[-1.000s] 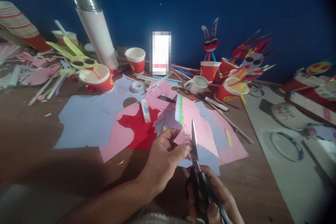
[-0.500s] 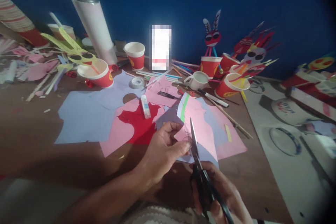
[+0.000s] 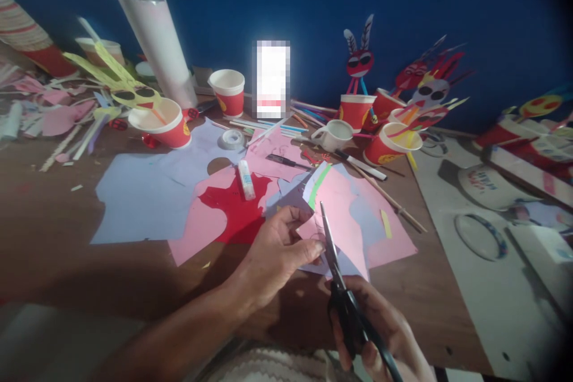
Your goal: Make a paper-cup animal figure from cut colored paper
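Observation:
My left hand (image 3: 284, 248) pinches a piece of pink paper (image 3: 308, 228) between thumb and fingers; drawn lines show on it. In my right hand (image 3: 380, 328) is a pair of scissors (image 3: 342, 292) with black handles. Their metal blades point up and away, against the pink paper beside my left thumb. The blades look nearly closed, and how far they cut into the sheet is hard to tell. Beyond the blades, the pink paper carries a green and white strip (image 3: 320, 184) along its upper edge. Under it lie more pink and lilac sheets.
A glue stick (image 3: 246, 180) rests on red paper (image 3: 235, 209). Behind are a tape roll (image 3: 233, 139), a white cup (image 3: 333, 135), a marker (image 3: 362, 165) and a lit phone-like screen (image 3: 271, 79). Red paper cups (image 3: 389, 146) with paper figures stand right; paper scraps (image 3: 58, 113) lie left.
The whole view has shifted slightly left. Both hands keep their grips on the pink paper and the scissors; the paper beyond the blades has moved slightly.

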Demonstrator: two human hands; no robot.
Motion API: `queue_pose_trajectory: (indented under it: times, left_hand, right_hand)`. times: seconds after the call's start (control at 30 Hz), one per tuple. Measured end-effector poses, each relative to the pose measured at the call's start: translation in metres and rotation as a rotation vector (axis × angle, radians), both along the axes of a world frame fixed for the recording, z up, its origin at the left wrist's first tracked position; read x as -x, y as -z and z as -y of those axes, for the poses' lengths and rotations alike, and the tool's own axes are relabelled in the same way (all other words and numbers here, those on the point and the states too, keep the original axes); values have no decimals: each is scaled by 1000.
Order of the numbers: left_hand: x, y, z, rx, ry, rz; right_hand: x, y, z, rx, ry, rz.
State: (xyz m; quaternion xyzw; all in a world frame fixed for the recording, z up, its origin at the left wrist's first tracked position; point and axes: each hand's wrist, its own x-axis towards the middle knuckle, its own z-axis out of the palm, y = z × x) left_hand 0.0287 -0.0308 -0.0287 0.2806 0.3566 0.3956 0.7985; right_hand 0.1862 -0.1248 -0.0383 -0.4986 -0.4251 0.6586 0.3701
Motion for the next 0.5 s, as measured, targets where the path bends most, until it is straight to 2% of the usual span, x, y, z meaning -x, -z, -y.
queue_pose_trajectory:
  times: [0.2,0.5]
  left_hand:
    - [0,0,0,-9,3,-8]
    - [1,-3,0,-3,5,10]
  right_hand:
    - [0,4,1,-10,18,-23]
    - [4,-3,2,-27,60,24]
